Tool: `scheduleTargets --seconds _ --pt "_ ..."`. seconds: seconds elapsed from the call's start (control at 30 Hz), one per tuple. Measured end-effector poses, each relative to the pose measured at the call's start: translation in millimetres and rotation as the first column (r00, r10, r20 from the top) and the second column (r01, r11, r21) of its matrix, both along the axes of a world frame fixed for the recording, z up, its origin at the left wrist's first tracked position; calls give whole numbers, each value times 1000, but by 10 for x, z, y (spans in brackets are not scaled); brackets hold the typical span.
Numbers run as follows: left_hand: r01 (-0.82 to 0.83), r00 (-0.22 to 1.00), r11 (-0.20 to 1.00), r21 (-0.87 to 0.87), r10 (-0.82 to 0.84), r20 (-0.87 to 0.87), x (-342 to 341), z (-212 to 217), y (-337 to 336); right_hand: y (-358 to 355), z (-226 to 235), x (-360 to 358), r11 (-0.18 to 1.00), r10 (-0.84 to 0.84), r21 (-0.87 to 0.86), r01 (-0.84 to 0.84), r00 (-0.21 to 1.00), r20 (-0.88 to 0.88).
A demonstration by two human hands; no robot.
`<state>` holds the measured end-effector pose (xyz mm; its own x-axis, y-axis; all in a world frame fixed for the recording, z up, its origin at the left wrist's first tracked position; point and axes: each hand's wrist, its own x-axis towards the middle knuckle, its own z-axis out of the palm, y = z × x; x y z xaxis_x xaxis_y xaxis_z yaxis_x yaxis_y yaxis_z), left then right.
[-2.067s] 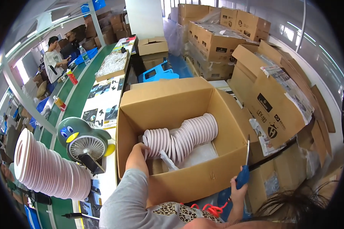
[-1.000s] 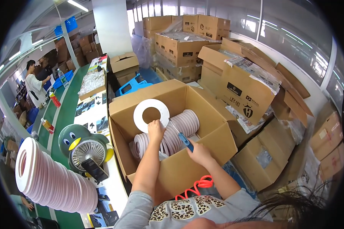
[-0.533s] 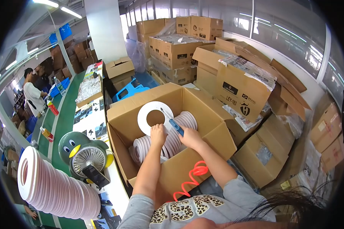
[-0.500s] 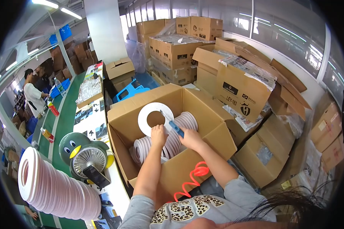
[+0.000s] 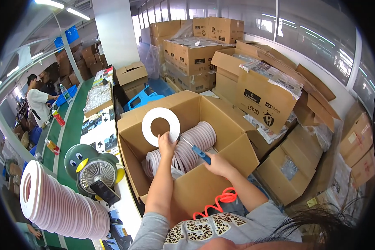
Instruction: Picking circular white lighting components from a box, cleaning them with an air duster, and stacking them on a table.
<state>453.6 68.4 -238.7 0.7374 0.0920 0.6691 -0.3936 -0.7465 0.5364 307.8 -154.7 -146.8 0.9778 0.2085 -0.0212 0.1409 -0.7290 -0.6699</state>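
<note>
The white ring (image 5: 161,126) looks like matt, smooth paper or thin foam (I cannot tell which). The open box (image 5: 221,162) is plain brown corrugated cardboard, matt and a little rough. The row of rings (image 5: 191,146) inside has the same matt finish, with pale pink edges. The tool (image 5: 199,152) has a blue plastic handle and a thin metal-looking blade. The coiled cord (image 5: 216,202) is glossy orange plastic. The penguin-shaped fan (image 5: 93,173) is smooth, shiny plastic.

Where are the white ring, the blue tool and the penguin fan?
white ring (image 5: 148,125), head view, left side of its flat band
blue tool (image 5: 201,154), head view, its blue handle
penguin fan (image 5: 96,177), head view, its round grille
</note>
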Motion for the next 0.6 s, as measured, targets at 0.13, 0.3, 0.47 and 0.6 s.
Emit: scheduleTargets --seconds 0.13,0.3,0.47,0.6 --pt "-3 1000 999 -35 2 -22 6 -2 -33 0 6 -102 990 136 -29 -134 990 42" --pt "-150 988 981 123 152 -11 -19 0 12 -25 -19 -131 998 61 27 -63 996 68" --pt "-227 974 965 127 228 5 -27 12 13 3 4 -133 994 109 -24 -108 993 47" --pt "-226 973 964 141 229 -7 -72 26 11 41 75 -203 982 167 -84 -168 986 -10"
